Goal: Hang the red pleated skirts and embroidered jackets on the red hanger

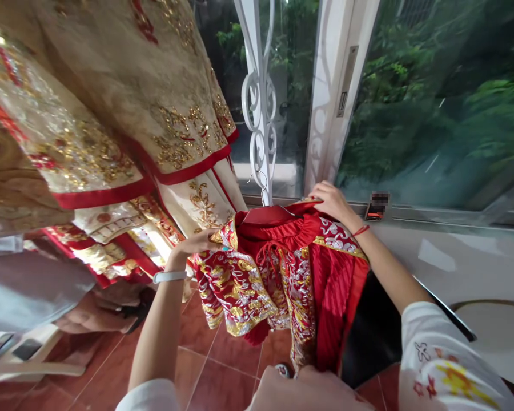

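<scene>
A red embroidered skirt (300,279) hangs in front of me, with gold and silver sequin patterns, pleats and a gathered waist. Its red tie strings dangle near the middle of the waist. My left hand (199,242) is closed on the waist's left corner. At the upper right corner, my right hand (330,198) pinches the waistband, its fingertips partly hidden behind the cloth. Between my hands shows the red top of a hanger (269,215); a thin metal hook rises above it, by the white scrolled stand.
Cream robes (188,134) with gold sequins and red hems hang at the left. A white scrolled metal stand (257,103) rises before the windows. Another person in light clothing (34,285) is at far left. A small dark box (377,208) sits on the sill above the tiled floor (227,348).
</scene>
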`<state>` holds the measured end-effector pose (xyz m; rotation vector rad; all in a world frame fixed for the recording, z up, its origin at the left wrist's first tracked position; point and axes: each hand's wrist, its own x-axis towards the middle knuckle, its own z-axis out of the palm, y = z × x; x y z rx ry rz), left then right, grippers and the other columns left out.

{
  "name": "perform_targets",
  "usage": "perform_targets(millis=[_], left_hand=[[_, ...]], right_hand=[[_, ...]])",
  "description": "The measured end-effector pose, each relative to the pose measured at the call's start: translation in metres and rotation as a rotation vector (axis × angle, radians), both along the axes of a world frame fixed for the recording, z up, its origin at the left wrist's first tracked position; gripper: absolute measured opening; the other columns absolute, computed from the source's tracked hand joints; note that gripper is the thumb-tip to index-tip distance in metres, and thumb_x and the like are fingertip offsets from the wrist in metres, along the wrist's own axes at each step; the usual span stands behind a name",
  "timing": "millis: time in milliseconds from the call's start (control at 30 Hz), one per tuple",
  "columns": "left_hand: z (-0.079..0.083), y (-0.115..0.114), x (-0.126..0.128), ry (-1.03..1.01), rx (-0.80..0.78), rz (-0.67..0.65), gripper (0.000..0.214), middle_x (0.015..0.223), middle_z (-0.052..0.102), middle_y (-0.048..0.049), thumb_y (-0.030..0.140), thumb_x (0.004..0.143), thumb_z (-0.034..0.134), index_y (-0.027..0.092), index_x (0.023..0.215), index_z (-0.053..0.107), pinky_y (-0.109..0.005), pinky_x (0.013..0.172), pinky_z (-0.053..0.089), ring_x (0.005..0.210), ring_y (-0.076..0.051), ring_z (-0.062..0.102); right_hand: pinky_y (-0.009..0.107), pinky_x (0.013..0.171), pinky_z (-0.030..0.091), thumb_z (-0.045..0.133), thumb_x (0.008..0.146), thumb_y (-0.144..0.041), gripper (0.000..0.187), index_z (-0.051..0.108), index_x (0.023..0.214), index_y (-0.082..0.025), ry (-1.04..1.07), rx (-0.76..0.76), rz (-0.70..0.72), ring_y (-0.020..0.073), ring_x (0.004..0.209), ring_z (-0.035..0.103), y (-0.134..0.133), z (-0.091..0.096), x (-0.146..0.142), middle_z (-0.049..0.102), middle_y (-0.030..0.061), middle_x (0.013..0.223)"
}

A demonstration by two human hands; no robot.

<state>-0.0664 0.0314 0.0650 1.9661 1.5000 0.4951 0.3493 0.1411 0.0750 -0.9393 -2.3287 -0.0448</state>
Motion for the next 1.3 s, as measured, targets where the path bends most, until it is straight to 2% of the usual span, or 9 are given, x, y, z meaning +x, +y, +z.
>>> perform_targets(millis=[167, 300, 400, 600, 833, 900, 1100, 1167, 1300], left_hand=[[-0.013, 0.011, 0.01, -0.089, 0.113, -0.021, 0.048, 0.106, 0.075, -0.008, 0.052, 0.066, 0.068, 0.02, 0.102, 0.073, -0.039, 0.098, 0.052, 0.107, -0.028, 0.065], [-0.018, 0.009, 0.014, -0.066, 0.139, -0.036, 0.051, 0.114, 0.073, -0.009, 0.052, 0.071, 0.065, 0.018, 0.109, 0.071, -0.038, 0.1, 0.051, 0.106, -0.028, 0.065], [-0.022, 0.002, 0.011, -0.051, 0.167, -0.011, 0.052, 0.113, 0.073, -0.0091, 0.054, 0.077, 0.059, 0.017, 0.113, 0.068, -0.036, 0.097, 0.051, 0.105, -0.027, 0.065], [-0.024, -0.003, 0.012, 0.114, 0.243, 0.078, 0.049, 0.101, 0.074, -0.0077, 0.05, 0.081, 0.055, 0.017, 0.116, 0.065, -0.034, 0.086, 0.052, 0.092, -0.027, 0.067], [-0.019, -0.024, 0.022, 0.36, 0.311, 0.236, 0.053, 0.091, 0.075, -0.0106, 0.041, 0.089, 0.048, 0.016, 0.135, 0.056, -0.034, 0.08, 0.05, 0.088, -0.03, 0.07], [-0.018, -0.029, 0.024, 0.412, 0.317, 0.261, 0.055, 0.092, 0.076, -0.0113, 0.041, 0.09, 0.047, 0.017, 0.139, 0.054, -0.034, 0.078, 0.05, 0.088, -0.031, 0.071], [-0.014, -0.028, 0.029, 0.481, 0.341, 0.288, 0.05, 0.096, 0.076, -0.0125, 0.037, 0.092, 0.048, 0.018, 0.137, 0.055, -0.035, 0.081, 0.05, 0.095, -0.034, 0.071], [-0.014, -0.027, 0.03, 0.493, 0.36, 0.305, 0.05, 0.1, 0.075, -0.0141, 0.036, 0.092, 0.048, 0.018, 0.138, 0.054, -0.037, 0.082, 0.051, 0.098, -0.036, 0.07], [-0.016, -0.033, 0.036, 0.493, 0.359, 0.323, 0.053, 0.1, 0.075, -0.0132, 0.034, 0.092, 0.049, 0.019, 0.143, 0.05, -0.038, 0.084, 0.051, 0.1, -0.035, 0.07]], right_hand=[[0.027, 0.061, 0.04, 0.065, 0.078, -0.025, 0.015, 0.073, 0.091, -0.022, -0.156, -0.135, -0.211, 0.0201, 0.068, 0.064, -0.005, 0.039, 0.013, 0.07, 0.0034, 0.07], [0.025, 0.065, 0.044, 0.063, 0.075, -0.022, 0.033, 0.073, 0.106, -0.018, -0.149, -0.277, -0.058, 0.017, 0.072, 0.065, -0.045, 0.068, 0.035, 0.075, 0.0027, 0.086], [0.028, 0.075, 0.05, 0.058, 0.075, -0.018, 0.04, 0.071, 0.112, -0.016, -0.07, -0.265, -0.038, 0.0204, 0.083, 0.068, -0.065, 0.043, 0.049, 0.075, 0.0052, 0.098], [0.042, 0.088, 0.054, 0.043, 0.087, -0.013, 0.046, 0.066, 0.127, -0.016, 0.015, -0.043, -0.376, 0.0291, 0.1, 0.066, -0.059, -0.046, 0.056, 0.066, 0.0158, 0.118], [0.036, 0.079, 0.055, 0.041, 0.093, -0.013, 0.053, 0.06, 0.139, -0.033, -0.039, 0.188, -0.409, 0.022, 0.086, 0.064, -0.114, 0.018, 0.063, 0.064, 0.0079, 0.104], [0.037, 0.085, 0.056, 0.048, 0.091, -0.016, 0.048, 0.063, 0.134, -0.032, 0.018, 0.178, -0.371, 0.023, 0.093, 0.065, -0.131, 0.01, 0.067, 0.064, 0.0077, 0.107], [0.043, 0.083, 0.058, 0.047, 0.083, -0.014, 0.046, 0.071, 0.121, -0.019, 0.104, -0.021, -0.51, 0.0275, 0.09, 0.068, -0.123, -0.091, 0.086, 0.068, 0.0128, 0.102], [0.043, 0.084, 0.059, 0.044, 0.083, -0.013, 0.051, 0.068, 0.127, -0.02, 0.111, -0.103, -0.477, 0.0271, 0.092, 0.069, -0.111, -0.092, 0.097, 0.071, 0.0117, 0.104], [0.048, 0.096, 0.055, 0.038, 0.087, -0.014, 0.053, 0.066, 0.131, -0.023, 0.24, 0.023, -0.459, 0.0278, 0.105, 0.068, -0.098, -0.036, 0.11, 0.074, 0.0085, 0.108]])
